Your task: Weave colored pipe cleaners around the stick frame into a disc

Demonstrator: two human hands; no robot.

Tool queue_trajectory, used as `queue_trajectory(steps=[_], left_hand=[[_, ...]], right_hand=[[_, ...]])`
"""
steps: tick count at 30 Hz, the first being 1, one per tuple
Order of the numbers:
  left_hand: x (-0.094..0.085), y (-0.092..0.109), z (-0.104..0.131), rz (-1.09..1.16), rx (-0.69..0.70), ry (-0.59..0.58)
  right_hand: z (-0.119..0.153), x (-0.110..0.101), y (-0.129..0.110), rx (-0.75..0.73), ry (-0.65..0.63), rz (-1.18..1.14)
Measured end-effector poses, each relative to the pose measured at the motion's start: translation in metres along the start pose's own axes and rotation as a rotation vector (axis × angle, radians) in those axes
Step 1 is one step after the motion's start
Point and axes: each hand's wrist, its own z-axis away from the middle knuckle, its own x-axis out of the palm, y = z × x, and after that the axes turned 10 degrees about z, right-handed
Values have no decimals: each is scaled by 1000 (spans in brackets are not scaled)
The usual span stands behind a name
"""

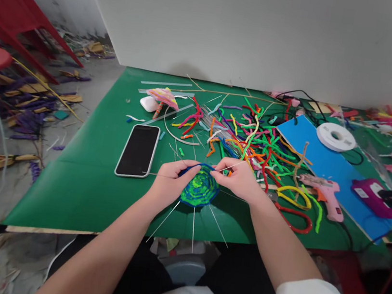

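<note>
A round green and blue woven disc with thin pale spokes sticking out around it is held over the near part of the green table. My left hand pinches its upper left rim between thumb and fingers. At the upper right rim, my right hand is closed on the blue edge and a thin spoke, with thumb and forefinger together. Three spokes point down past the table's front edge. A black-screened phone lies left of my left hand.
Loose colourful pipe cleaners cover the middle. Yellow and red scissors, a pink glue gun, a blue board and a white spool lie right. A small pink umbrella-shaped piece stands back left, before a white panel.
</note>
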Motion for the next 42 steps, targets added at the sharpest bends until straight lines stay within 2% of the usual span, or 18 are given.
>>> queue_trajectory(steps=[6,10,14,17,20,22,26,28,30,34,36,38,40,42], left_hand=[[-1,1,-1,18,-20,31],[-5,5,-3,151,-106,-80],[-7,6,-3,227,-335,-219],[-4,3,-1,259,-385,-251],[-4,2,-2,255,-380,-204],[-8,2,-5,272,-363,-99],[-24,3,-16,402,-214,286],[-28,3,-20,463,-184,408],[-27,3,-21,498,-205,422],[-20,3,-18,512,-250,325],[-18,4,-16,511,-255,299],[-17,4,-16,510,-261,291],[-17,5,-16,505,-263,296],[-17,5,-16,500,-264,302]], right_hand=[[-3,3,3,105,-70,-179],[-3,2,6,162,-54,-247],[-3,0,9,153,11,-192],[-3,-1,9,138,4,-216],[-3,-6,10,120,-55,-245],[-4,-14,15,112,-18,-190],[-10,-26,30,104,315,156],[-13,-26,38,82,377,317],[-16,-21,44,62,343,431],[-21,-10,52,74,218,586],[-22,-9,53,82,212,579],[-21,-14,53,108,273,451],[-19,-23,51,164,360,229],[-16,-30,49,211,389,36]])
